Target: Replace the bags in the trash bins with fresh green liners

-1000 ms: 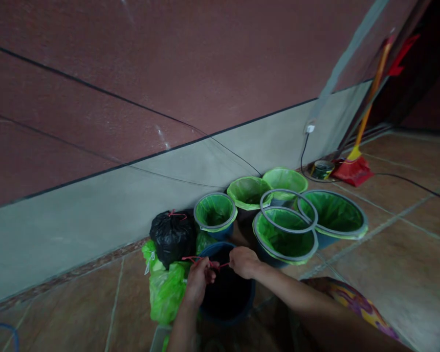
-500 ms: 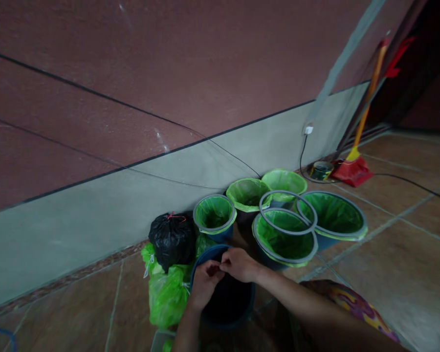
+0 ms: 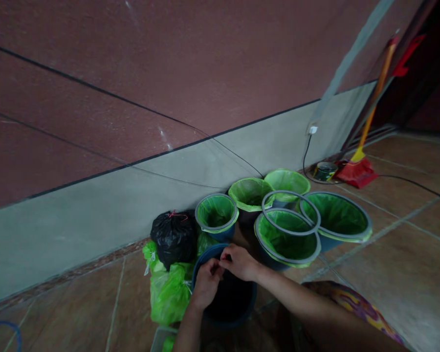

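My left hand [image 3: 206,284] and my right hand [image 3: 240,262] meet over a dark blue bucket [image 3: 224,318] that holds a black bag. Both hands are closed, fingertips pinched together at the bag's top. What they pinch is too small to make out here. A tied black bag [image 3: 173,236] with a red tie sits just left of the bucket, on top of tied green bags [image 3: 167,293].
Several blue bins lined with green bags [image 3: 286,242] stand by the grey wall base, with a loose grey ring [image 3: 290,212] lying across two of them. A red dustpan with a broom [image 3: 355,171], a small tin [image 3: 324,170] and a cable lie at the right.
A second ago my hands were apart, pulling a red string taut over the bucket. They have come together at the bag's top and the string no longer shows.
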A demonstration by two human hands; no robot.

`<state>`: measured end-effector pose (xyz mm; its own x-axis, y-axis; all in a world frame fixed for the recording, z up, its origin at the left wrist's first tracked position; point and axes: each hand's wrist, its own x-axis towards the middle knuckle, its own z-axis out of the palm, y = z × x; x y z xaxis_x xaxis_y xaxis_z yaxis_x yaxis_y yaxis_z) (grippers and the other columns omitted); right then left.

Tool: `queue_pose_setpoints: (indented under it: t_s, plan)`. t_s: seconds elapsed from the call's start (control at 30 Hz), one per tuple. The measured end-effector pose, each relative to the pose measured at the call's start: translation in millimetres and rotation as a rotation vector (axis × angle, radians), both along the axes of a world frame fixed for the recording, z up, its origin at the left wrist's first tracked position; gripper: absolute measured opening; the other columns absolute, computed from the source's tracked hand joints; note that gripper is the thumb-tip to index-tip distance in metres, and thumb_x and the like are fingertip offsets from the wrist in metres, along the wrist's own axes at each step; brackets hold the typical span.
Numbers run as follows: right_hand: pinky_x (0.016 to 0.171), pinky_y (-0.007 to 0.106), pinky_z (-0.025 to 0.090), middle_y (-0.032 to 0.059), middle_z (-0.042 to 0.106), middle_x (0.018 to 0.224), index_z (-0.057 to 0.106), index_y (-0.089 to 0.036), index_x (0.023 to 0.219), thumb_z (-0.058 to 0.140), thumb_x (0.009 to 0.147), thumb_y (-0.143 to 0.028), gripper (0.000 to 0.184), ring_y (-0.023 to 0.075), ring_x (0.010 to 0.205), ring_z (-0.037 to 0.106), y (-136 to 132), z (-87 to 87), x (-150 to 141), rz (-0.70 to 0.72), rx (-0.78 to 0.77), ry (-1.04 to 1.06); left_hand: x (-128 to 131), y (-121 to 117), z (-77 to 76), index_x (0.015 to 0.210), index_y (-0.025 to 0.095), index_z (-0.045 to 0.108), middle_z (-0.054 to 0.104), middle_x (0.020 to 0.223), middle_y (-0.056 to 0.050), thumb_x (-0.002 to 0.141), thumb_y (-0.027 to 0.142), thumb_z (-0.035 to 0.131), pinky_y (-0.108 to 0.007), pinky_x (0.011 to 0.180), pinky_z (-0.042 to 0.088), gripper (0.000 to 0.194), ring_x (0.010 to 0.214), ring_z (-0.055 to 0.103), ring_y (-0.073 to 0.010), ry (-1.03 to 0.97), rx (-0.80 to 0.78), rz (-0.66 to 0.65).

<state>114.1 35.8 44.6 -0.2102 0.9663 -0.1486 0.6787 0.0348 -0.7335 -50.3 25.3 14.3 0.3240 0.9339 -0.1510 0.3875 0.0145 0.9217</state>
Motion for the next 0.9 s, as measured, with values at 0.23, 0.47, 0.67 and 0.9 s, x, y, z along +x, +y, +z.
queue_pose_setpoints:
  t_s: [0.23, 0.47, 0.67, 0.9]
  plan:
    - [0.085, 0.026, 0.042, 0.0081, 0.069, 0.108, 0.065, -0.016, 0.109, 0.045, 0.083, -0.013, 0.033, 0.0177, 0.100, 0.062, -8, -2.6, -3, 0.086, -0.068, 0.042, 4, 0, 7.7, 0.073, 0.019, 0.055, 0.055, 0.065, 0.003, 0.083, 0.031, 0.051, -0.025, 0.064, 0.040, 0.016, 0.063, 0.051, -0.0125, -0.032, 0.010, 0.016]
    - [0.073, 0.024, 0.041, 0.0087, 0.071, 0.088, 0.069, -0.015, 0.086, 0.043, 0.083, -0.010, 0.026, 0.0166, 0.084, 0.064, -11, -1.7, -11, 0.123, -0.076, -0.106, 3, 0, 0.6, 0.075, 0.019, 0.054, 0.057, 0.065, 0.002, 0.083, 0.033, 0.050, -0.027, 0.067, 0.042, 0.016, 0.064, 0.053, -0.0138, -0.031, -0.018, 0.031]
    - [0.079, 0.026, 0.042, 0.0113, 0.072, 0.095, 0.072, -0.013, 0.088, 0.043, 0.086, -0.014, 0.028, 0.0193, 0.092, 0.064, -9, 6.6, -12, 0.129, -0.032, -0.257, 0, 0, -8.9, 0.077, 0.020, 0.055, 0.060, 0.065, 0.001, 0.083, 0.031, 0.050, -0.027, 0.067, 0.042, 0.014, 0.064, 0.057, -0.0148, 0.028, 0.005, 0.022]
    - [0.076, 0.025, 0.042, 0.0107, 0.073, 0.092, 0.073, -0.014, 0.089, 0.042, 0.086, -0.014, 0.031, 0.0184, 0.089, 0.066, -7, 7.8, -11, 0.098, -0.032, -0.297, 3, 1, -6.3, 0.077, 0.019, 0.056, 0.063, 0.065, -0.001, 0.082, 0.033, 0.049, -0.029, 0.064, 0.043, 0.016, 0.062, 0.060, -0.0163, 0.056, -0.017, 0.046]
